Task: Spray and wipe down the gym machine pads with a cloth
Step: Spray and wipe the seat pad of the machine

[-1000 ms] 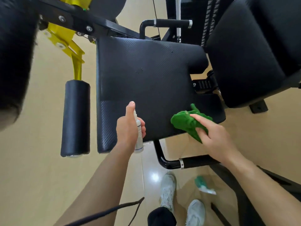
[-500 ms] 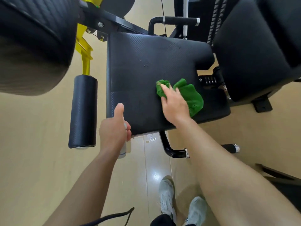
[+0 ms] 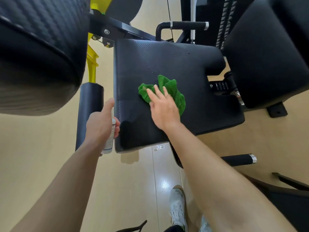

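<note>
Right hand (image 3: 163, 109) lies flat, fingers straight and spread, pressing the cloth (image 3: 174, 92) onto the seat pad (image 3: 167, 54) near its middle; the cloth bunches out at the hand's 12 and 2 o'clock. Droplets (image 3: 154, 71) sit on the pad at the cloth's 12 o'clock. Left hand (image 3: 100, 126), at the pad's 8 o'clock edge, curls round a bottle (image 3: 109, 143), thumb raised. A roller (image 3: 89, 113) hangs at the pad's 9 o'clock, a back pad (image 3: 267, 56) at 3 o'clock.

Beyond the right hand (image 3: 164, 113) on the crumpled green cloth (image 3: 177, 97), the flat black seat pad (image 3: 167, 56) is open. Further right, a big black back pad (image 3: 267, 56) blocks. Left of the left hand (image 3: 100, 126) gripping the white spray bottle (image 3: 109, 143) stands a black foam roller (image 3: 89, 111).
</note>
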`<state>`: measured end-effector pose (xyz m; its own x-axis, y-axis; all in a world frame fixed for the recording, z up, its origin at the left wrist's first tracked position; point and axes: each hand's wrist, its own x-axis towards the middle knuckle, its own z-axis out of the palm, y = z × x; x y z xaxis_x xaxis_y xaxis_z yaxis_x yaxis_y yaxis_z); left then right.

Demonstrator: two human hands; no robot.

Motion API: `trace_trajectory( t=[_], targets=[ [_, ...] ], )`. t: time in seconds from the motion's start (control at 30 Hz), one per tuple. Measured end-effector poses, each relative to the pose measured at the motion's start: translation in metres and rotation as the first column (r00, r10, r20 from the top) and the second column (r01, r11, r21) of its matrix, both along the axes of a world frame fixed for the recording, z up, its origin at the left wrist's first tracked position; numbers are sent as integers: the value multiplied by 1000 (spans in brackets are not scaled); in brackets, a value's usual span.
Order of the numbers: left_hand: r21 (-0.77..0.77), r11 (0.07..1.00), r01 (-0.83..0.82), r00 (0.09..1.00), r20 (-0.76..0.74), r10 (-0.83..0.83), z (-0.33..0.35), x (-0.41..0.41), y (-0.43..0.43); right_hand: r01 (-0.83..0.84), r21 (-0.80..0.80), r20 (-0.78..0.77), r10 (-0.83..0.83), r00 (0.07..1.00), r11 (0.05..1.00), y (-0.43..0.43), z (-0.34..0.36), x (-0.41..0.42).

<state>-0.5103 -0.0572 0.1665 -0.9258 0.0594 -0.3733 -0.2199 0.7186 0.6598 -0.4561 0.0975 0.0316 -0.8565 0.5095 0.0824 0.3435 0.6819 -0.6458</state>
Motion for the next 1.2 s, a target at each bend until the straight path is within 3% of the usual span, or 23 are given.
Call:
trace_trajectory(
  t=[0.1, 0.2, 0.27, 0.33, 0.43, 0.73, 1.2],
  targets=[
    [-64, 997, 48, 999, 0, -48, 1, -9, -9, -217, 129, -127, 233, 964, 968, -60, 3, 42],
    [-115, 990, 85, 996, 23, -83, 2, -10, -22, -403, 31, -168, 402, 900, 915, -91, 13, 98],
    [-167, 976, 136, 991, 35, -132, 1, -5, -28, -336, -73, -157, 322, 934, 939, -85, 16, 116],
    [-209, 962, 176, 984, 40, -172, -1, 1, -29, -150, -210, -116, 128, 985, 966, -72, 22, 128],
    [-255, 950, 181, 983, 14, -183, -2, 5, -27, 49, -361, -99, -91, 991, 931, -49, 34, 140],
    [-550, 804, 228, 939, -93, -330, -11, -7, -18, 146, -415, -86, -199, 976, 898, 7, 38, 131],
    [-323, 928, 185, 976, -50, -213, -11, -60, 62, 245, -475, 0, -278, 961, 845, 57, 36, 114]
  ],
)
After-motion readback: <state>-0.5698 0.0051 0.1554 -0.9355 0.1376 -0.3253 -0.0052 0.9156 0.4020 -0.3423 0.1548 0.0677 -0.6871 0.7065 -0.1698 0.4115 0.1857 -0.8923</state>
